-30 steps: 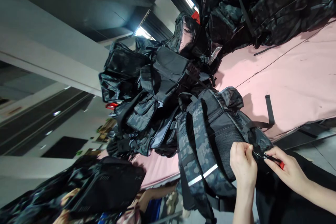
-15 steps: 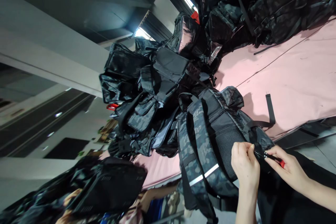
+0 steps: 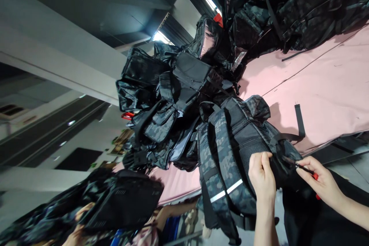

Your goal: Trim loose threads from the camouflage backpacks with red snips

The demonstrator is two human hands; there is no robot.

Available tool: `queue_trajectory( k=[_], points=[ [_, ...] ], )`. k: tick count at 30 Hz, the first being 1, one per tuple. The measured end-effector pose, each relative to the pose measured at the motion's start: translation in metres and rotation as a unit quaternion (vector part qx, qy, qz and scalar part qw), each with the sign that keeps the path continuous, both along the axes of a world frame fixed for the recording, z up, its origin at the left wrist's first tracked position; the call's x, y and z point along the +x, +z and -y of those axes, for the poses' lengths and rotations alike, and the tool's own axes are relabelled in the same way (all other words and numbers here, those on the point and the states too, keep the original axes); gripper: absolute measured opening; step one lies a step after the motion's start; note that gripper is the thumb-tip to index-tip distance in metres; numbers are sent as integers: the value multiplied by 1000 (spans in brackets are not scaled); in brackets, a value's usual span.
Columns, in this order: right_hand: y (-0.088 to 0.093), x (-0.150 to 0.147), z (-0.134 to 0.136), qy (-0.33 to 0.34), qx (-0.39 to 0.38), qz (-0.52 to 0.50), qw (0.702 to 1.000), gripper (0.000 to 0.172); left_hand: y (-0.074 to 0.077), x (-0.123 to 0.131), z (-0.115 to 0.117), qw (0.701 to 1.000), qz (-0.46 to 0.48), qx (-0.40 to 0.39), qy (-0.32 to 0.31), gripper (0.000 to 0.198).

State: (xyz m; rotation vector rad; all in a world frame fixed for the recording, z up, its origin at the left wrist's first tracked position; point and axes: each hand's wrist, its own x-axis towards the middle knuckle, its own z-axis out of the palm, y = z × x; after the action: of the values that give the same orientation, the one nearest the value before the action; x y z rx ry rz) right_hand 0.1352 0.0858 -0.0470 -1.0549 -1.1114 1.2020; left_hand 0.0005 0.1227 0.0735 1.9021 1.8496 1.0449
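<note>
Over the near edge of the pink tabletop [image 3: 323, 84]: camouflage backpack [image 3: 226, 153].
Gap, left hand [image 3: 262, 175] to right hand [image 3: 324, 182]: wider than a moment ago; the red-and-black hand tool [image 3: 308, 170] probably no longer works at the left fingertips.
Left pinch: off that edge, before the backpack; contents cannot be told.
Right grip: around the tool, off that edge.

Tilted, the head-worn camera looks forward and down at a nearby backpack [image 3: 227, 153].
</note>
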Motion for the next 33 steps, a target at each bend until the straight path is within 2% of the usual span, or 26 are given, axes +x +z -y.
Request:
queue_trajectory(
  k=[3,6,9,14,17,20,23,27,31,33],
  points=[
    [9,3,-4,-31,-14,11,999,30,0,0,-6,997,-62,-39,7,12],
    [19,6,-10,-54,-2,54,997,33,-4,6,-9,990,-117,-74,35,7],
    [28,10,-17,-76,40,137,987,29,-5,10,-10,985,-144,-87,24,7],
    [34,18,-23,-70,176,221,957,12,-7,2,-6,994,-99,-54,5,16],
    [32,21,-22,-45,209,254,943,12,-11,-3,-2,996,-74,-47,13,18],
    [29,21,-21,-18,195,269,943,15,-14,-2,0,995,-85,-47,14,18],
    [25,20,-21,6,166,245,955,17,-16,4,-1,993,-112,-31,12,18],
    [24,16,-24,8,142,204,969,19,-18,8,-2,990,-138,-15,2,18],
    [25,15,-22,21,104,144,984,21,-12,7,-1,996,-87,-9,-1,19],
    [23,16,-20,21,72,100,992,24,-5,7,-3,998,-60,5,0,26]
  ],
)
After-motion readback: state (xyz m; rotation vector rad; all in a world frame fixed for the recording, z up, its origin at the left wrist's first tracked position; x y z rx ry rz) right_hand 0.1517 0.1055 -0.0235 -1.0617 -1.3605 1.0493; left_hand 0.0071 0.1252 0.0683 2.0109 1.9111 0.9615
